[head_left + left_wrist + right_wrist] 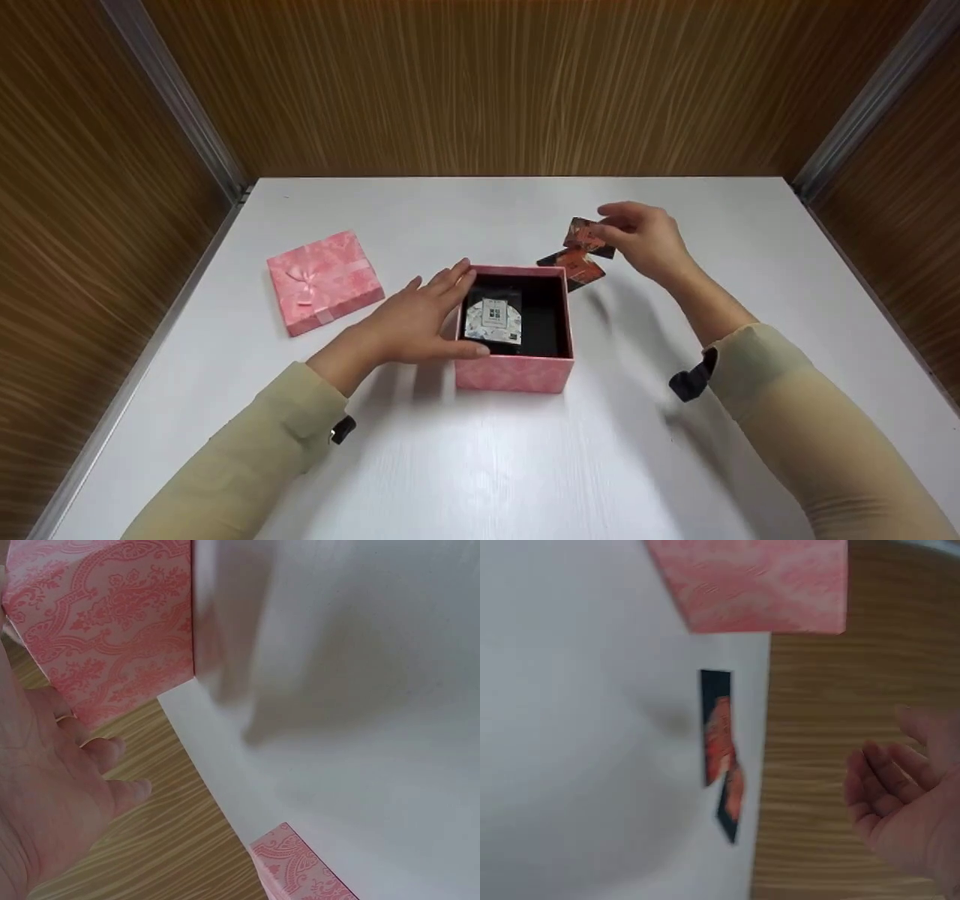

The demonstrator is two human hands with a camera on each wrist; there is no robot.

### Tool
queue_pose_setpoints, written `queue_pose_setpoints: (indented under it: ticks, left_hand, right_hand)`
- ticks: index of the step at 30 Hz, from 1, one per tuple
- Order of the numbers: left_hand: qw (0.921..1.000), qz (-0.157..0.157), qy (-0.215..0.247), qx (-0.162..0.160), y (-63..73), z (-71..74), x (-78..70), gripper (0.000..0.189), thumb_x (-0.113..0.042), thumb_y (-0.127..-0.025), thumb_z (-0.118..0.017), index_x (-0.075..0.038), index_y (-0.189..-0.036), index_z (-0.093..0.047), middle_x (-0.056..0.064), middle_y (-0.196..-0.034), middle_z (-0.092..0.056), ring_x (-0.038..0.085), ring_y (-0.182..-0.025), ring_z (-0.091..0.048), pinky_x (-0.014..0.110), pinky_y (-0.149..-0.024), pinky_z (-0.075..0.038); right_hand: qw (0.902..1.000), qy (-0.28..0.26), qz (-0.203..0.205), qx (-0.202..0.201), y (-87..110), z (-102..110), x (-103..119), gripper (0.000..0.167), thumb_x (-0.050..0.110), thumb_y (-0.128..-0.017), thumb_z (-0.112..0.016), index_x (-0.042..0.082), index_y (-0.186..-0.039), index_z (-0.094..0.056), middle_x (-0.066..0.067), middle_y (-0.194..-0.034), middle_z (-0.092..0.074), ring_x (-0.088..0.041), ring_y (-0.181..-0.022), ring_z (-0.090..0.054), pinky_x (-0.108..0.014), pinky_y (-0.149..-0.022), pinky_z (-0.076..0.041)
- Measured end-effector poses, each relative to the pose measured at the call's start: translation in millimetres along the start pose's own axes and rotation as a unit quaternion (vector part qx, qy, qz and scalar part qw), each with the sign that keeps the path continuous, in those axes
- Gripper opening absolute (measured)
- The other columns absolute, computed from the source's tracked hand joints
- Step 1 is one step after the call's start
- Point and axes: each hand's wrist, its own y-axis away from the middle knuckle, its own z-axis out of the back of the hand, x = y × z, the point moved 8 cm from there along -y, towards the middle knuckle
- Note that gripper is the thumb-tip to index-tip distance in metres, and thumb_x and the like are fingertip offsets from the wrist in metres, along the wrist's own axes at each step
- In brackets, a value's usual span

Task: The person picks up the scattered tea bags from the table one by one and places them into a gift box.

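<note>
A pink patterned gift box [514, 375] with a black inside stands uncovered. My left hand [420, 319] rests along its left side, fingers stretched toward the far corner and thumb over the front rim. Inside, on the left, lies a black square packet with a white floral label [493, 321]. Behind the box's right corner, two dark packets with orange-red prints overlap, an upper one [581, 231] and a lower one [574, 266]. My right hand [646, 240] hovers at the upper packet; in the right wrist view its loosely bent fingers [881, 776] appear apart from both.
The pink lid [326, 281] with a ribbon bow lies on the white table [487, 465], left of the box. Wood-grain panels [480, 90] rise behind and at both sides of the table.
</note>
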Motion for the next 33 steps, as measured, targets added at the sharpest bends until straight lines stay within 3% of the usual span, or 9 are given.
queue_pose_setpoints:
  ticks: [6, 12, 15, 18, 23, 33]
  left_hand:
    - [1.0000, 0.004, 0.001, 0.001, 1.9, -1.0, -0.4, 0.122, -0.089, -0.088, -0.052, -0.011, -0.171, -0.011, 0.003, -0.179, -0.002, 0.025, -0.163, -0.013, 0.059, -0.128, -0.016]
    - [1.0000, 0.003, 0.000, 0.003, 2.4, -1.8, -0.9, 0.122, -0.090, -0.087, -0.051, -0.012, -0.171, -0.010, 0.002, -0.179, -0.002, 0.023, -0.163, -0.012, 0.059, -0.128, -0.016]
    - [1.0000, 0.003, 0.000, 0.004, 2.6, -1.8, -0.9, 0.122, -0.090, -0.087, -0.051, -0.012, -0.172, -0.010, 0.001, -0.179, -0.001, 0.023, -0.163, -0.011, 0.059, -0.128, -0.015]
    - [1.0000, 0.004, 0.003, 0.005, 3.0, -1.6, -0.4, 0.121, -0.089, -0.088, -0.051, -0.013, -0.172, -0.009, 0.001, -0.179, 0.000, 0.023, -0.163, -0.011, 0.059, -0.128, -0.014]
    - [1.0000, 0.005, 0.006, 0.005, 3.7, -0.3, 0.6, 0.122, -0.090, -0.087, -0.051, -0.013, -0.172, -0.008, 0.000, -0.179, 0.001, 0.024, -0.163, -0.010, 0.059, -0.128, -0.014]
    - [1.0000, 0.003, 0.004, 0.002, 3.9, -0.1, 0.2, 0.121, -0.088, -0.088, -0.052, -0.011, -0.171, -0.011, 0.002, -0.179, -0.001, 0.021, -0.163, -0.012, 0.060, -0.128, -0.016]
  right_hand:
    - [0.9951, -0.062, -0.074, 0.021, -1.7, -27, -44, 0.044, 0.024, -0.104, -0.071, 0.001, -0.141, -0.066, -0.016, -0.133, -0.070, -0.024, -0.116, -0.063, -0.028, -0.091, -0.050]
    - [0.9874, -0.102, -0.109, 0.054, 0.4, -56, -69, 0.051, 0.020, -0.103, -0.073, 0.006, -0.150, -0.060, -0.017, -0.139, -0.066, -0.025, -0.118, -0.058, -0.030, -0.094, -0.048]
    - [0.9879, -0.100, -0.099, 0.065, 0.5, -65, -74, 0.055, 0.018, -0.101, -0.075, 0.007, -0.152, -0.059, -0.017, -0.145, -0.061, -0.028, -0.130, -0.055, -0.034, -0.100, -0.048]
    - [0.9906, -0.098, -0.059, 0.076, -1.1, -70, -71, 0.054, 0.016, -0.099, -0.078, 0.004, -0.149, -0.062, -0.017, -0.147, -0.061, -0.029, -0.140, -0.049, -0.039, -0.114, -0.042]
    - [0.9924, -0.088, -0.014, 0.084, -3.4, -75, -66, 0.047, 0.010, -0.098, -0.078, -0.003, -0.141, -0.065, -0.021, -0.139, -0.064, -0.030, -0.136, -0.051, -0.046, -0.122, -0.036]
    - [0.9954, -0.020, -0.048, 0.081, -1.5, -79, -68, 0.053, 0.017, -0.097, -0.077, -0.001, -0.145, -0.064, -0.022, -0.146, -0.059, -0.030, -0.136, -0.050, -0.047, -0.120, -0.037]
